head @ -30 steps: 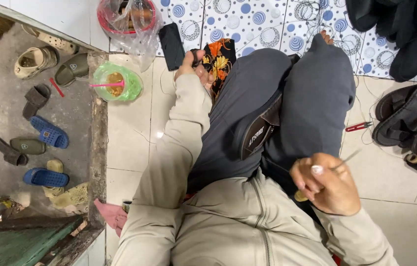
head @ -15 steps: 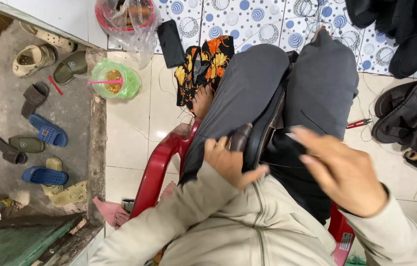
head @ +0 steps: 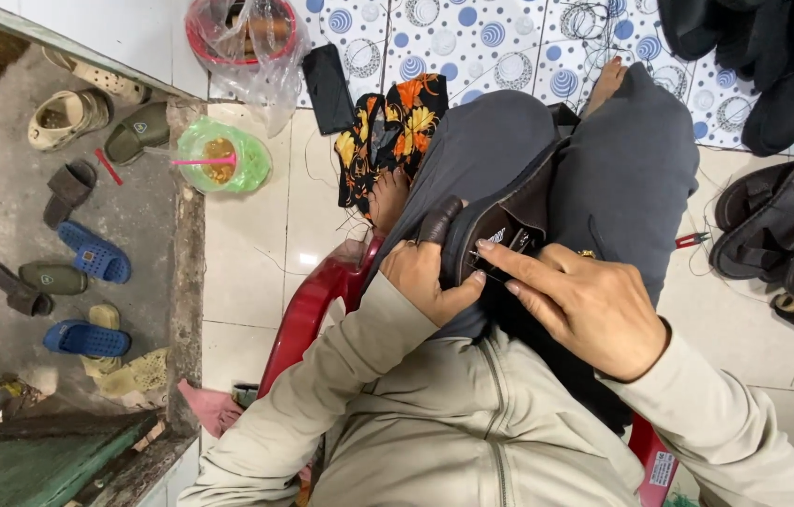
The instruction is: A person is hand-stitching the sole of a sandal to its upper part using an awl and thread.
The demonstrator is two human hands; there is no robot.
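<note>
Between the person's knees lay a dark brown shoe, wedged against the grey trouser legs over a red plastic chair. The left hand was clenched round its heel end, thumb against the sole edge. The right hand rested on the shoe from the other side, forefinger and thumb pinched together at the seam; whether they held a needle was too small to tell.

A flowered black-and-orange cloth lay crumpled on the tiles beyond the knees, beside a flat black phone. Left of these stood a green plastic cup with a pink straw, and a red basket under clear, wrinkled plastic. Black sandals were heaped at the right edge of the floor, with red-handled snips near them. Worn slippers, blue and olive, lay scattered on rough concrete past the tiled step.
</note>
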